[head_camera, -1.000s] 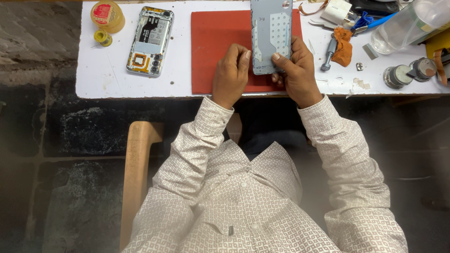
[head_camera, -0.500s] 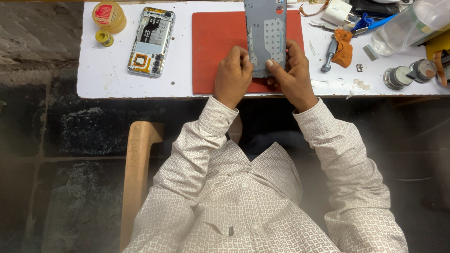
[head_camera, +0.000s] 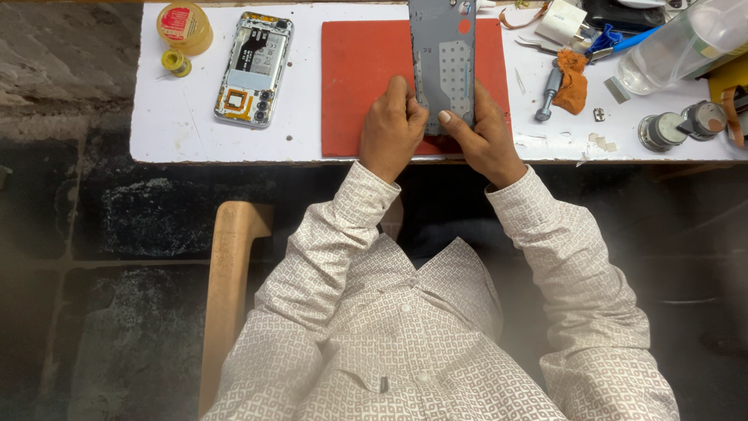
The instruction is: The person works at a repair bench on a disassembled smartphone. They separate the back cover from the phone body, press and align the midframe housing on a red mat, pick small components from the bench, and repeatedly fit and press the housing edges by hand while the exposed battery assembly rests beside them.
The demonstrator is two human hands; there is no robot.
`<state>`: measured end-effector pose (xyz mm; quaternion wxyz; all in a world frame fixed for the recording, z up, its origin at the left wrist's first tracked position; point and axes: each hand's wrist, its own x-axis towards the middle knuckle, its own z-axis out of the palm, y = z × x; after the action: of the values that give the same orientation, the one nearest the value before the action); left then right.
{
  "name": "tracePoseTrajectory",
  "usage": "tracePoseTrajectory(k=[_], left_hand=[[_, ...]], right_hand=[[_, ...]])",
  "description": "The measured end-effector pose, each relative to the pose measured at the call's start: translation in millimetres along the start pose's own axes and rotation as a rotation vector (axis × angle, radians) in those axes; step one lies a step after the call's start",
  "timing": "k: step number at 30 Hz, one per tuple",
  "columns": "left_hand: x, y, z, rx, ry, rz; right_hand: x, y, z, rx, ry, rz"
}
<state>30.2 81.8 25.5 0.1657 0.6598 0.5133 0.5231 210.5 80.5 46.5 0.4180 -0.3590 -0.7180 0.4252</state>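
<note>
A grey phone back panel [head_camera: 444, 62] stands lengthwise over the red work mat [head_camera: 358, 78], and both my hands grip its near end. My left hand [head_camera: 392, 129] is closed against the panel's left edge. Along the right edge lies my right hand [head_camera: 485, 134], with the thumb pressed on the panel's face. An opened phone body [head_camera: 253, 68] with its circuit boards showing lies on the white table [head_camera: 179, 132], to the left of the mat and apart from both hands.
A yellow tin [head_camera: 184, 25] and a small yellow spool [head_camera: 175, 61] sit at the back left. Right of the mat lie a screwdriver [head_camera: 548, 93] with an orange cloth, tweezers, a clear bottle [head_camera: 682, 43] and two small round containers [head_camera: 682, 125]. A wooden chair arm [head_camera: 230, 281] is below left.
The grey panel has shifted slightly left and farther from me over the mat. My hands moved with it and kept their grip on its near end.
</note>
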Motion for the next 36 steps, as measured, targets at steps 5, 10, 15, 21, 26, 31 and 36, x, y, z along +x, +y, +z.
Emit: tracePoseTrajectory(k=[5, 10, 15, 21, 26, 31, 36], left_hand=[[0, 3, -3, -0.035, 0.022, 0.053], [-2, 9, -7, -0.014, 0.009, 0.039], [-3, 12, -12, -0.048, 0.003, 0.092], [-1, 12, -14, -0.267, -0.033, 0.017], [3, 11, -15, -0.264, -0.081, -0.042], [2, 13, -17, -0.269, -0.094, -0.075], [1, 14, -19, -0.287, -0.077, -0.072]], right_hand=[[-4, 6, -3, 0.02, -0.014, -0.095], [-4, 9, -6, 0.071, 0.023, -0.058], [0, 9, -8, 0.22, 0.007, -0.024], [5, 6, -12, 0.624, 0.009, -0.005], [8, 5, -13, 0.648, -0.004, -0.014], [7, 8, -11, 0.609, 0.0, -0.022], [5, 10, -8, 0.393, 0.053, -0.05]])
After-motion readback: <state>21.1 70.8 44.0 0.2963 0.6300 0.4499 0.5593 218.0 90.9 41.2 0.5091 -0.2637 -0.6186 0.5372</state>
